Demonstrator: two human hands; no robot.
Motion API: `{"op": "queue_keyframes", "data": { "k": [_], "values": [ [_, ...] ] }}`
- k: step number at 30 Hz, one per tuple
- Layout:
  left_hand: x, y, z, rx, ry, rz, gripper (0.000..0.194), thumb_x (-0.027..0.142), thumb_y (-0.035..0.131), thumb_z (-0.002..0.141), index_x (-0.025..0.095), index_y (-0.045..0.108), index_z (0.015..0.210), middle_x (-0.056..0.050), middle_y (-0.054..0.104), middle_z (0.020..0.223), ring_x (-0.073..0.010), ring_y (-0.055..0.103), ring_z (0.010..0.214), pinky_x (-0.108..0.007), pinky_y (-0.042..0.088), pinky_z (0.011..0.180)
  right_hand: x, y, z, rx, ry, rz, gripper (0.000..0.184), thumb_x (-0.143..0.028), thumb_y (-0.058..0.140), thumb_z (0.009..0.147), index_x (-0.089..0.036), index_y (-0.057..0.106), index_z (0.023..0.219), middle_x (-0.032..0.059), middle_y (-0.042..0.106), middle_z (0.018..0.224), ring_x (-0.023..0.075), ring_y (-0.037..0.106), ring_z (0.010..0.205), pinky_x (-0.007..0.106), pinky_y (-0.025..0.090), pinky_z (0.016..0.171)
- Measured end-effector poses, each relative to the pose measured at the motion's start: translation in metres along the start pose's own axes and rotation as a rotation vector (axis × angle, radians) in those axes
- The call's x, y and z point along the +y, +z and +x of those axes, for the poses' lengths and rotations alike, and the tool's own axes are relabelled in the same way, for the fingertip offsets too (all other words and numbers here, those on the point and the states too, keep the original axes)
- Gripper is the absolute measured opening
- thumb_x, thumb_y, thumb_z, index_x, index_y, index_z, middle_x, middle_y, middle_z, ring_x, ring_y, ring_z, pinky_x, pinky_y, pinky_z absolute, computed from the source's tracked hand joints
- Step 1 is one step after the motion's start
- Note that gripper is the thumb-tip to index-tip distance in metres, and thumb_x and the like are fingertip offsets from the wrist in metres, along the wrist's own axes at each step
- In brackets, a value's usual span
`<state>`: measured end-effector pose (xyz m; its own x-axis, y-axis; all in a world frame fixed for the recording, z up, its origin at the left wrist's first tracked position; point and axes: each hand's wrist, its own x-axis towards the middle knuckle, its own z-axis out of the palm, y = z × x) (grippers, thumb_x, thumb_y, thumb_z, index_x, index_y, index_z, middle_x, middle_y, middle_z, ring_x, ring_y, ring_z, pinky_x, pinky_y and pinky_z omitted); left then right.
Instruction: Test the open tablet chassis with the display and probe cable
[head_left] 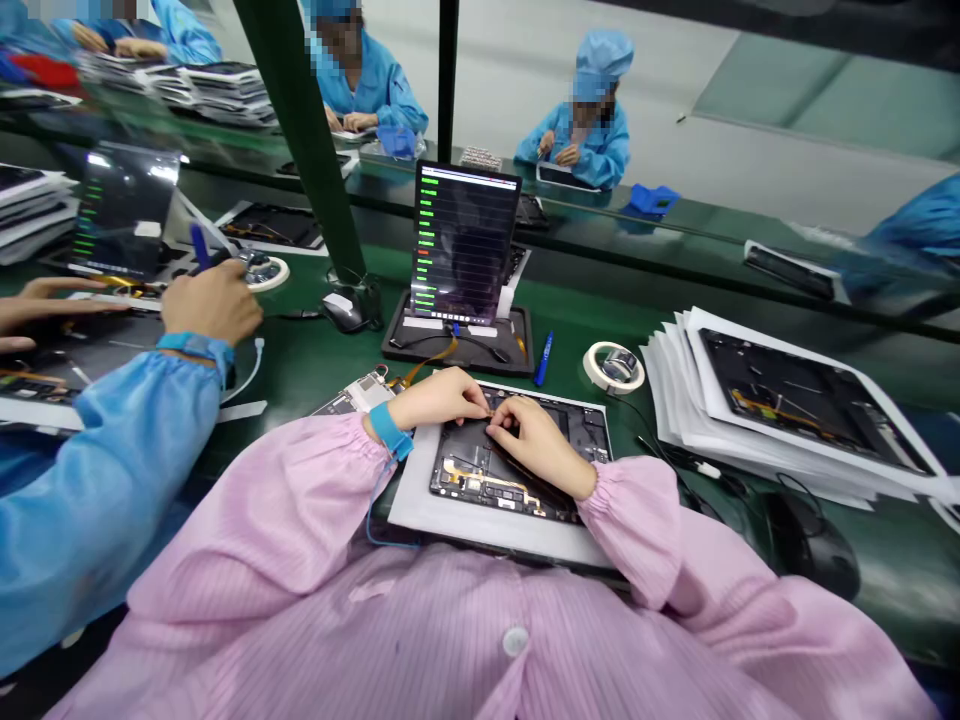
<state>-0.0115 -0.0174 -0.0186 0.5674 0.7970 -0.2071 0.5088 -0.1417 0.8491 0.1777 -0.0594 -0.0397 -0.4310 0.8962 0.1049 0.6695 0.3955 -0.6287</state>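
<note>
An opened tablet housing (469, 455) lies flat before me on a white foam sheet (427, 510), its inner parts and orange flex cables showing. My left hand (448, 395), with a blue wrist strap (390, 430) at the cuff, reaches over its upper left part. Close beside it, my right hand (534, 440) bends over the middle of the housing. Thumb and forefinger are pinched together on both hands, and their tips almost meet. Whatever small piece lies between the fingertips is too small to make out.
A lit screen (461, 250) stands upright in a black tray (405, 345). Right of it lie a blue pen-like tool (544, 358) and a tape roll (613, 368). Stacked sheets with another housing (817, 400) and a black mouse (810, 540) are rightward. A co-worker's arm (150, 440) works at left.
</note>
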Motion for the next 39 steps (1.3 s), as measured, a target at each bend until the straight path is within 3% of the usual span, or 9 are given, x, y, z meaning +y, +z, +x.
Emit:
{"op": "queue_keyframes", "data": {
  "k": [5,18,34,39],
  "values": [
    [0.000,0.003,0.002,0.042,0.025,0.066,0.018,0.020,0.061,0.069,0.013,0.075,0.080,-0.004,0.072,0.076,-0.0140,0.062,0.068,-0.022,0.043,0.063,0.000,-0.005,-0.004,0.001,-0.004,0.053,0.009,-0.012,0.065,0.079,-0.018,0.058,0.076,0.0003,0.058,0.077,0.0160,0.052,0.076,0.030,0.039,0.072],
    [0.009,0.011,-0.002,-0.009,-0.052,0.117,0.019,0.018,0.058,0.065,0.014,0.074,0.076,-0.002,0.071,0.070,-0.0140,0.060,0.064,-0.021,0.042,0.059,0.002,-0.004,-0.007,0.020,-0.028,0.055,0.006,-0.014,0.059,0.082,-0.019,0.058,0.078,0.0012,0.059,0.078,0.0168,0.052,0.076,0.031,0.041,0.072],
    [0.013,0.012,-0.006,-0.022,-0.046,0.170,0.021,0.018,0.057,0.068,0.014,0.075,0.078,-0.003,0.072,0.073,-0.0145,0.061,0.066,-0.022,0.040,0.058,0.003,-0.002,-0.007,0.033,-0.038,0.044,0.010,-0.012,0.063,0.080,-0.019,0.058,0.076,0.0002,0.059,0.076,0.0167,0.052,0.074,0.031,0.040,0.072],
    [0.013,0.014,-0.007,0.009,-0.034,0.204,0.018,0.028,0.064,0.070,0.015,0.075,0.076,-0.004,0.071,0.073,-0.0151,0.060,0.065,-0.023,0.039,0.058,0.003,-0.002,-0.007,0.046,-0.016,0.053,0.012,-0.011,0.065,0.078,-0.019,0.058,0.074,0.0004,0.059,0.075,0.0166,0.053,0.074,0.031,0.041,0.072]
  ]
}}
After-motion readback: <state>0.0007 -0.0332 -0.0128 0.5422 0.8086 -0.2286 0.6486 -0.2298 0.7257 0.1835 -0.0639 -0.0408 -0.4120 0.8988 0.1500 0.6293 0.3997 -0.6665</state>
